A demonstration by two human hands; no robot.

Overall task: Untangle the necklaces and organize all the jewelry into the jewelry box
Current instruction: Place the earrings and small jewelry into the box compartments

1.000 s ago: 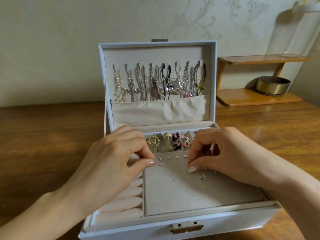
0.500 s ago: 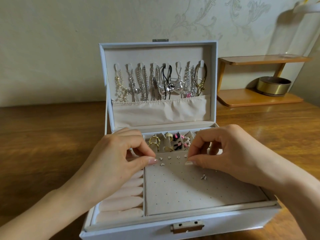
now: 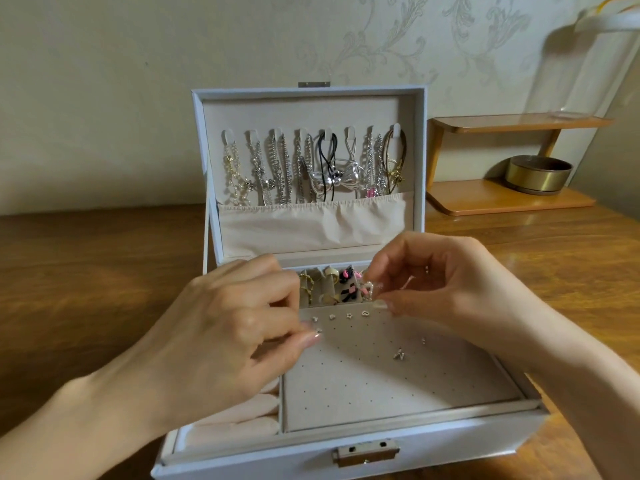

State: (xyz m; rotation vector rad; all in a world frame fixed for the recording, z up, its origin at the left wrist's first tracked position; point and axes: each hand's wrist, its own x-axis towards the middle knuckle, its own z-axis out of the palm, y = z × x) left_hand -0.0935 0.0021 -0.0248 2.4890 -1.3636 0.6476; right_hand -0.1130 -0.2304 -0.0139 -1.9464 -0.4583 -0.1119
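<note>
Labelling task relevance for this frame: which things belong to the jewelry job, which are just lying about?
Job: jewelry box; hung necklaces; stud earrings on the panel; loose stud; rings; left hand; right hand.
Lying about: wooden shelf; brass bowl.

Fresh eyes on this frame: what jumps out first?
The open white jewelry box centre frame, its lid hung with a row of necklaces. In front, the left hand and right hand work with curled fingers over the perforated panel, where a few tiny studs sit along the back edge; what they pinch is too small to tell. A brass bowl sits on the shelf at right.
</note>
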